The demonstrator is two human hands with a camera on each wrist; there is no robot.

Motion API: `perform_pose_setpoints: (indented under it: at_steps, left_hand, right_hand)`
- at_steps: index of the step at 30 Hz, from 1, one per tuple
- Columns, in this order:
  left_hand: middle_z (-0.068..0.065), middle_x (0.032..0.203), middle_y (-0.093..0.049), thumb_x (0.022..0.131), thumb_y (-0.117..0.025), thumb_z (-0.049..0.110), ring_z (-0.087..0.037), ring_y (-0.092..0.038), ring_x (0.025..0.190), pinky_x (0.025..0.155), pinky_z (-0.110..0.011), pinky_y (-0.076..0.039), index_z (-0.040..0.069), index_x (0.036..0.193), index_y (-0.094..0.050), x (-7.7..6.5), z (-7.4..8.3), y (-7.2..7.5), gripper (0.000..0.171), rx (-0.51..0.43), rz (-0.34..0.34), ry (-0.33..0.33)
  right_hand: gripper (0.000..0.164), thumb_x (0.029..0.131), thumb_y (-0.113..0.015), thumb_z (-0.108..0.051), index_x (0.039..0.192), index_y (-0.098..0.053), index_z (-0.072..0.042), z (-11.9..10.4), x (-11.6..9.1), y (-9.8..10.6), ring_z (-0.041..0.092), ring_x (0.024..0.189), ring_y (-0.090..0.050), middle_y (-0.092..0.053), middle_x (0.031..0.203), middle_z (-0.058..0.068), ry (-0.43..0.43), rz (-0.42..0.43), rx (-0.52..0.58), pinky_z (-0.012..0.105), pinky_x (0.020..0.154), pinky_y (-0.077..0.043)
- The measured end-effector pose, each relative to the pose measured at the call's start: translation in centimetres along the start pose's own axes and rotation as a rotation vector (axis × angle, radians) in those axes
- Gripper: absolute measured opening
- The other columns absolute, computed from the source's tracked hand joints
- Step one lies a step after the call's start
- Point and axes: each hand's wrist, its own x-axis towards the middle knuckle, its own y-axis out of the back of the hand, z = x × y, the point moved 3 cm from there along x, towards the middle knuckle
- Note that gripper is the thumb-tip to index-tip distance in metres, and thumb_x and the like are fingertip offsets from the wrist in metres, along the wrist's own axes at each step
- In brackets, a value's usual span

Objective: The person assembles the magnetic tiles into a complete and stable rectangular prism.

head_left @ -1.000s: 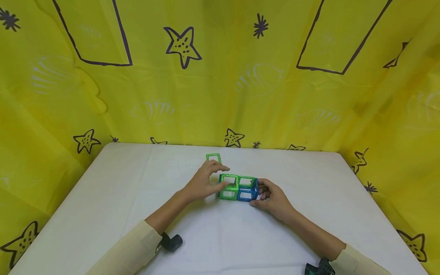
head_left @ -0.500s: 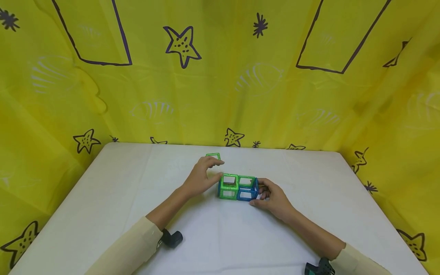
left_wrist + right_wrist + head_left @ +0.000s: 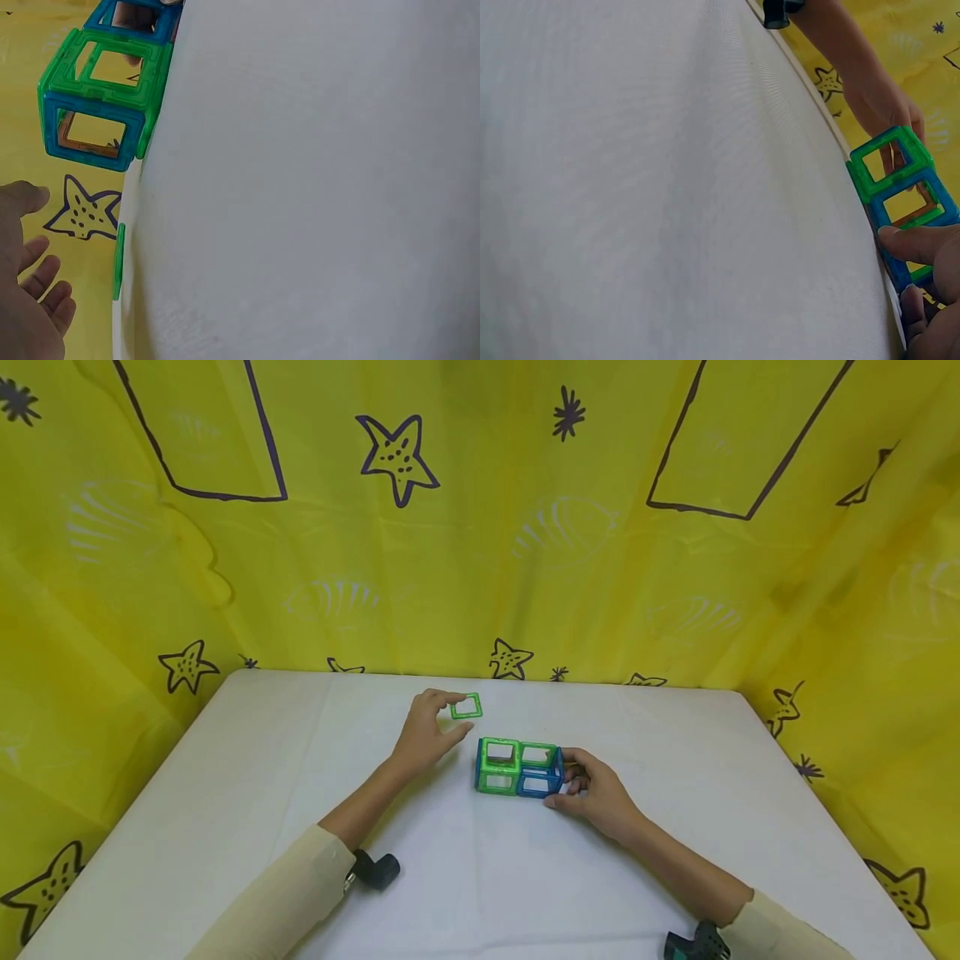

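A box of see-through magnetic tiles [image 3: 519, 758], green and blue frames joined two squares long, stands on the white table in the head view. My right hand [image 3: 600, 793] grips its right end, thumb at the front and fingers behind; in the right wrist view the thumb [image 3: 907, 241] presses a blue frame. Behind and left of the box lies a loose green square magnetic tile [image 3: 468, 717]. My left hand [image 3: 425, 733] reaches to it with thumb and fingers spread, fingertips overlapping its left edge. The left wrist view shows this tile edge-on [image 3: 118, 262], beyond the fingertips.
A white cloth covers the table [image 3: 480, 877]. Yellow curtains [image 3: 465, 552] with sea drawings hang at its back and both sides. Small black cameras sit on the left wrist [image 3: 378, 870] and right wrist [image 3: 699, 942].
My left hand has left the box's left end and moved back and left to the loose green tile, uncovering it. The right hand and the box stay put.
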Motion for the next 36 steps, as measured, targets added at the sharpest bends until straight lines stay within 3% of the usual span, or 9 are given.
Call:
perform_pose_setpoints:
  at_steps: [10, 27, 36]
  left_hand:
    - [-0.02, 0.132, -0.058, 0.09, -0.084, 0.016, -0.038, -0.051, 0.123, 0.105, -0.052, -0.045, 0.0, 0.136, -0.066, 0.5, -1.1, 0.2, 0.052, 0.026, 0.014, 0.092]
    - [-0.023, 0.136, -0.055, 0.09, -0.085, 0.019, -0.038, -0.047, 0.126, 0.105, -0.052, -0.045, -0.002, 0.14, -0.063, 1.6, -2.3, -0.2, 0.059, 0.055, -0.004, 0.132]
    - [-0.023, 0.136, -0.055, 0.089, -0.086, 0.02, -0.039, -0.046, 0.128, 0.107, -0.051, -0.044, -0.003, 0.141, -0.061, 2.3, -3.0, -0.8, 0.062, 0.099, -0.011, 0.115]
  right_hand:
    - [0.071, 0.081, -0.091, -0.006, 0.141, -0.056, 0.003, 0.2, -0.1, -0.1, 0.024, 0.09, -0.051, -0.057, 0.102, 0.009, 0.003, -0.003, 0.0, 0.023, 0.072, -0.045]
    - [0.071, 0.08, -0.092, -0.006, 0.141, -0.056, 0.002, 0.1, 0.0, -0.1, 0.024, 0.09, -0.052, -0.057, 0.102, 0.009, -0.003, 0.0, 0.002, 0.023, 0.071, -0.044]
    - [0.068, 0.08, -0.092, -0.007, 0.14, -0.058, 0.001, 0.2, 0.0, 0.0, 0.024, 0.089, -0.052, -0.057, 0.101, 0.01, 0.001, 0.006, -0.006, 0.022, 0.072, -0.045]
